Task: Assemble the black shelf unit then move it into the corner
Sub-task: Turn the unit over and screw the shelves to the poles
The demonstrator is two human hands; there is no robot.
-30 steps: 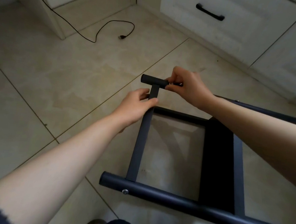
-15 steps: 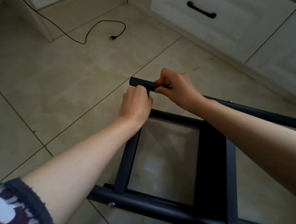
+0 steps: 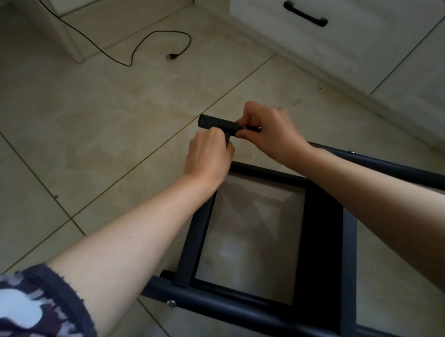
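The black shelf unit (image 3: 317,248) lies on its side on the tiled floor, its round posts running across the near and far edges. A flat cross bar (image 3: 193,244) runs from the near post (image 3: 256,318) up to the end of the far post (image 3: 215,122). My left hand (image 3: 208,159) grips the top of that cross bar just under the post end. My right hand (image 3: 268,130) pinches a small, mostly hidden metal part against the far post where the bar meets it. A dark shelf panel fills the frame's middle.
White cabinets with a black drawer handle (image 3: 305,14) line the far wall, meeting in a corner at the top. A loose black cable (image 3: 152,42) with a plug lies on the tiles at the upper left. My knees show at the bottom edge.
My left hand has slid up the cross bar and closed round its top under the post end. My right hand has stayed at the joint. The view has shifted slightly.
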